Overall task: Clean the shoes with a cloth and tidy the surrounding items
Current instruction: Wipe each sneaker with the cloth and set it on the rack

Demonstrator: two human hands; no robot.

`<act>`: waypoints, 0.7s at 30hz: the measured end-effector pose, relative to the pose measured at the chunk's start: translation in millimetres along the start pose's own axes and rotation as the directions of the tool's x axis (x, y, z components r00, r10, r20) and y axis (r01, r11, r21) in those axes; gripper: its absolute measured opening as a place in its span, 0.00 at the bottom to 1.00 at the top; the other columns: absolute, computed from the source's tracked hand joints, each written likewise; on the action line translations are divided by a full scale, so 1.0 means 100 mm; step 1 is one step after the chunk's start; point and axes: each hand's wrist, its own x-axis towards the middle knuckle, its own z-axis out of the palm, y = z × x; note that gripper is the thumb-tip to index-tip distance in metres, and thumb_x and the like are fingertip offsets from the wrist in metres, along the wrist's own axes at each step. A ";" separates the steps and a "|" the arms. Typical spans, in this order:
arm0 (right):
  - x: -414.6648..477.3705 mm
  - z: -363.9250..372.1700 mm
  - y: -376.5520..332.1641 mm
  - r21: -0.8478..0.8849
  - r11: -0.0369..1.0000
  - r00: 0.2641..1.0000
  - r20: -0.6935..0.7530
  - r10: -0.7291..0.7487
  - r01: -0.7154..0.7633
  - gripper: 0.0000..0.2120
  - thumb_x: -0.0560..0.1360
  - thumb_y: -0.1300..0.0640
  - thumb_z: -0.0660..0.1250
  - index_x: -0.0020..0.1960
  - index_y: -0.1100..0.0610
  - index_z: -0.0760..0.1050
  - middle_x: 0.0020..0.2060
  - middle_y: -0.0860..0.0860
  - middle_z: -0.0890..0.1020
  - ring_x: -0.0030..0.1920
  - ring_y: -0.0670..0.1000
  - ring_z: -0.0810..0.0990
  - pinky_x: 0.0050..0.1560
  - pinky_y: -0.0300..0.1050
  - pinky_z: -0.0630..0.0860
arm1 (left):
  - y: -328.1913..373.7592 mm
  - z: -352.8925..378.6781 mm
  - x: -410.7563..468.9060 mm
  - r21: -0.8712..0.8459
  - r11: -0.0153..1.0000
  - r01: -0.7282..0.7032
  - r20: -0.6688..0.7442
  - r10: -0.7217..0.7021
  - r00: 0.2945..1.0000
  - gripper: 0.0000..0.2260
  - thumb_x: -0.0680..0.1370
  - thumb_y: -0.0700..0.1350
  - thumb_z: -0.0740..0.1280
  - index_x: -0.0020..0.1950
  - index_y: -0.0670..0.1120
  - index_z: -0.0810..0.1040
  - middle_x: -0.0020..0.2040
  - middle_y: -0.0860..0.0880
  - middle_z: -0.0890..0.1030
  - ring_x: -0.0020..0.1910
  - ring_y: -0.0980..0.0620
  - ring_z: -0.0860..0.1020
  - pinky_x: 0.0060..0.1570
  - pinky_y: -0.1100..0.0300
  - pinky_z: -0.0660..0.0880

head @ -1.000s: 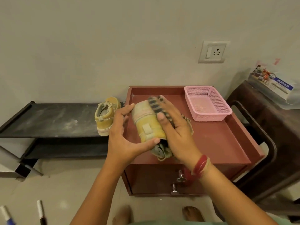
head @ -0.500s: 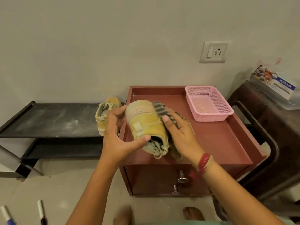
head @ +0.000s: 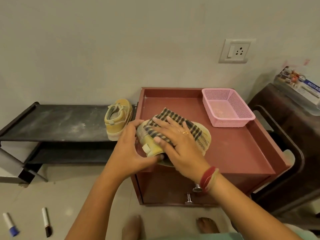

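Observation:
A yellow shoe is held over the front left of the red cabinet top. My left hand grips its heel end, thumb under it and fingers curled over the top. My right hand lies flat on a dark checked cloth and presses it onto the shoe, fingers spread and fairly straight. The cloth covers most of the shoe's upper. A second yellow shoe stands upright on the right end of the black rack.
A pink mesh basket sits at the cabinet's back right. A dark chair with a clear plastic box stands to the right. Two markers lie on the floor at the lower left. My bare feet are below the cabinet.
The shoe has turned and sunk lower toward the cabinet top. My right hand slid with the cloth from the shoe's side up over its top, and the cloth now spreads flat.

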 end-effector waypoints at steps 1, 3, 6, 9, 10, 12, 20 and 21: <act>0.01 0.02 0.07 -0.035 0.998 0.998 -0.026 0.051 -0.052 0.24 0.75 0.35 0.47 0.68 0.39 0.68 0.71 0.36 0.64 0.74 0.41 0.53 0.75 0.51 0.39 | -0.04 0.02 0.00 0.044 0.999 0.006 0.000 -0.006 1.000 0.39 0.60 0.58 0.78 0.66 0.55 0.65 0.59 0.58 0.73 0.59 0.59 0.74 0.57 0.61 0.75; 0.03 0.02 0.16 -0.078 0.979 0.978 -0.114 0.177 -0.187 0.28 0.74 0.33 0.45 0.67 0.39 0.68 0.70 0.37 0.66 0.74 0.43 0.55 0.74 0.53 0.37 | -0.10 0.06 0.00 0.110 0.994 0.020 -0.008 -0.020 1.000 0.41 0.59 0.59 0.78 0.67 0.53 0.65 0.60 0.56 0.71 0.60 0.58 0.73 0.59 0.58 0.74; 0.03 0.01 0.08 -0.056 0.984 0.983 -0.077 0.165 -0.170 0.25 0.75 0.35 0.47 0.66 0.41 0.71 0.69 0.38 0.69 0.74 0.44 0.57 0.73 0.54 0.37 | -0.10 0.12 0.01 0.140 0.990 -0.002 -0.049 0.009 0.999 0.39 0.60 0.53 0.78 0.68 0.51 0.65 0.59 0.54 0.71 0.60 0.58 0.72 0.59 0.58 0.74; -0.06 0.03 0.04 -0.071 0.997 1.000 0.025 0.013 -0.012 0.21 0.77 0.38 0.49 0.66 0.41 0.71 0.69 0.35 0.66 0.74 0.41 0.55 0.74 0.50 0.38 | -0.07 0.14 0.02 0.136 0.990 -0.042 -0.054 0.050 0.997 0.38 0.62 0.48 0.76 0.69 0.48 0.66 0.60 0.54 0.71 0.60 0.59 0.71 0.59 0.63 0.72; -0.06 0.01 0.11 -0.102 0.994 1.000 -0.005 0.030 -0.030 0.22 0.77 0.38 0.49 0.66 0.40 0.69 0.70 0.35 0.65 0.74 0.42 0.55 0.74 0.52 0.40 | -0.06 0.15 0.03 0.141 0.989 -0.038 -0.048 0.045 0.998 0.39 0.63 0.47 0.77 0.71 0.49 0.64 0.61 0.54 0.70 0.61 0.60 0.70 0.59 0.66 0.71; -0.03 -0.07 0.24 -0.179 0.970 0.982 -0.131 0.139 -0.162 0.25 0.76 0.36 0.46 0.68 0.40 0.67 0.70 0.38 0.66 0.74 0.46 0.58 0.74 0.60 0.46 | -0.04 0.17 0.04 0.170 0.985 -0.028 -0.034 0.035 0.999 0.41 0.65 0.47 0.78 0.73 0.50 0.62 0.62 0.54 0.68 0.60 0.63 0.68 0.58 0.71 0.68; -0.20 -0.16 0.31 -0.210 0.978 0.998 -0.068 -0.017 0.002 0.22 0.78 0.41 0.50 0.69 0.42 0.67 0.71 0.42 0.67 0.73 0.48 0.60 0.74 0.57 0.53 | 0.05 0.22 0.07 0.268 0.960 -0.076 -0.060 0.096 0.994 0.41 0.60 0.55 0.74 0.71 0.50 0.65 0.60 0.53 0.69 0.55 0.64 0.69 0.51 0.69 0.71; -0.15 -0.20 0.38 -0.179 0.979 0.987 -0.144 0.073 -0.099 0.23 0.78 0.39 0.49 0.69 0.44 0.67 0.71 0.43 0.68 0.73 0.49 0.61 0.73 0.59 0.56 | 0.07 0.23 0.08 0.291 0.954 -0.070 -0.070 0.094 0.993 0.41 0.60 0.58 0.73 0.71 0.51 0.65 0.60 0.53 0.69 0.55 0.62 0.69 0.49 0.68 0.71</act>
